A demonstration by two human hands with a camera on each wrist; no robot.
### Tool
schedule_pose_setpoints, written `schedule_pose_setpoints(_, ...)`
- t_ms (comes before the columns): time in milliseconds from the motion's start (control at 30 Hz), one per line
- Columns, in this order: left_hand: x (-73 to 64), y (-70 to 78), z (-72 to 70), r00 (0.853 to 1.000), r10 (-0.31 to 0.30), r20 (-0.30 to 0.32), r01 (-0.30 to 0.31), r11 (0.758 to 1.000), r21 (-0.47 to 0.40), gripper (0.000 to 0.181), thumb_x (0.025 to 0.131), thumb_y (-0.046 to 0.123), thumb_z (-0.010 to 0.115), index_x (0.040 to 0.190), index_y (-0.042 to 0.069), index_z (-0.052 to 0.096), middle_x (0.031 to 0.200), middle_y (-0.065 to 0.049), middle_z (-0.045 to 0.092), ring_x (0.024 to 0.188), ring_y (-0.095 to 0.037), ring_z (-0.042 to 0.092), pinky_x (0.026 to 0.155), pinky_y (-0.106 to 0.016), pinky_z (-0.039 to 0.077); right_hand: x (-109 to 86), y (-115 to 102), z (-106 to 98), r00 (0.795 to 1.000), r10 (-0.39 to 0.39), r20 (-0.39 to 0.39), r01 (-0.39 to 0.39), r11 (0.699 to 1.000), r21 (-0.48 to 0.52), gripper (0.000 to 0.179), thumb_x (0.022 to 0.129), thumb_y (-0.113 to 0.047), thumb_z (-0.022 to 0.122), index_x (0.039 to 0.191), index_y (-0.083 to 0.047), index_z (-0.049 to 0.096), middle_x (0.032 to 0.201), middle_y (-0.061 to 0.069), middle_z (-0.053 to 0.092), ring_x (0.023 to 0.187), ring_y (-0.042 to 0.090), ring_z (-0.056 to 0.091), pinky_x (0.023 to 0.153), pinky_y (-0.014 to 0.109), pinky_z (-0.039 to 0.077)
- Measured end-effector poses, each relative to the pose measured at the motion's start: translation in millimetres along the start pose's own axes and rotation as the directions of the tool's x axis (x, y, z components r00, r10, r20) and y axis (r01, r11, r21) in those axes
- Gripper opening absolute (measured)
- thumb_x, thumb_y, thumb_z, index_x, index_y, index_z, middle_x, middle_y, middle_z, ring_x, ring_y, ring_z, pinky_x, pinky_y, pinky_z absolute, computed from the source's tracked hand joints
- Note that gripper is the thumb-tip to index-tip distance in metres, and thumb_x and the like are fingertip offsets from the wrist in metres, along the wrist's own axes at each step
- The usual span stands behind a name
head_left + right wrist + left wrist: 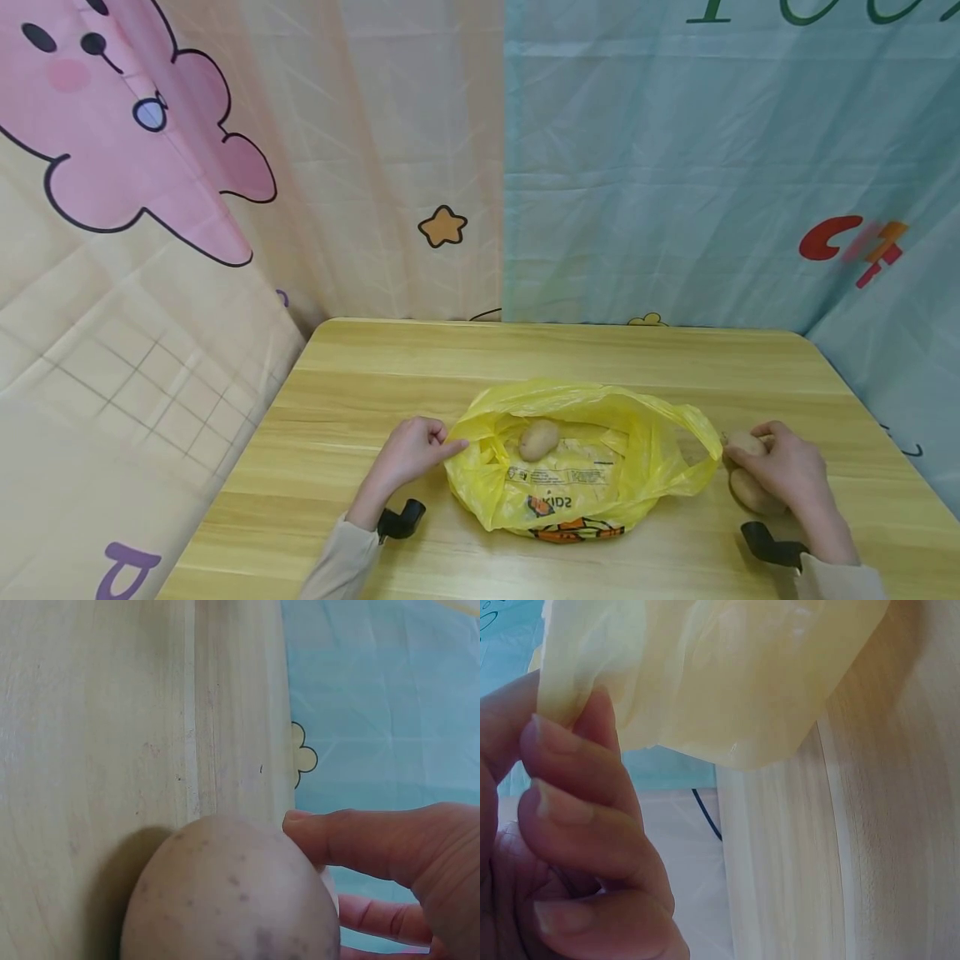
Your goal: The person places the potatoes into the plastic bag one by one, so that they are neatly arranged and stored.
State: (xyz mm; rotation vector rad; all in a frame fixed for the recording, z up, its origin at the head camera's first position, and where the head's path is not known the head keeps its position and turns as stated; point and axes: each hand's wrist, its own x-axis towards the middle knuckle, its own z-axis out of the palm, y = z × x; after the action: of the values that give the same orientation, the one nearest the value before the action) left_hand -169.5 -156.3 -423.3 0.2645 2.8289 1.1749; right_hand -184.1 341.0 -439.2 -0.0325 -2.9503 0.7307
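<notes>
A yellow plastic bag (645,450) stands with its mouth spread wide on the table, one potato (539,440) lying inside. My left hand (411,454) pinches the left edge of the bag's rim between thumb and fingers; the left wrist view shows the thin yellow film (705,682) at the fingertips. To the right of the bag, my right hand (791,467) grips a second potato (745,447) between thumb and fingers. Another potato (754,492) rests on the table just below that hand. This spotted potato (232,900) looms large in the right wrist view and mostly hides the gripped one.
The wooden table (360,358) extends behind and to both sides of the bag. Printed curtains (645,167) hang along its back and sides. A loop-shaped bag handle (701,433) reaches out toward the right hand. Black wrist mounts (401,518) sit on both wrists.
</notes>
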Motion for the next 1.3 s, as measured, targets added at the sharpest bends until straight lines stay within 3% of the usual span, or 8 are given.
schedule_pose_setpoints(633, 0.1, 1.5, -0.5, 1.000, 0.012, 0.000, -0.012, 1.000, 0.004, 0.041, 0.084, 0.034, 0.073, 0.060, 0.015, 0.045, 0.050, 0.008, 0.030, 0.045, -0.007, 0.028, 0.046, -0.022, 0.024, -6.4, 1.5, -1.7, 0.999, 0.040, -0.024, -0.039, 0.998, 0.049, 0.060, 0.084, -0.038, 0.071, 0.108, 0.013, 0.051, 0.087, 0.025, 0.061, 0.077, 0.042, 0.057, 0.062, 0.046, 0.038)
schedule_pose_setpoints(1300, -1.0, 2.1, -1.4, 1.000, 0.023, -0.020, -0.023, 1.000, -0.001, 0.042, 0.084, 0.034, 0.073, 0.061, 0.013, 0.045, 0.050, 0.009, 0.030, 0.045, -0.007, 0.028, 0.045, -0.022, 0.023, -8.7, -1.6, -3.3, 0.993, 0.075, -0.090, -0.064, 0.991, 0.121, 0.058, 0.085, -0.036, 0.069, 0.114, 0.011, 0.049, 0.104, 0.036, 0.057, 0.089, 0.050, 0.053, 0.071, 0.052, 0.034)
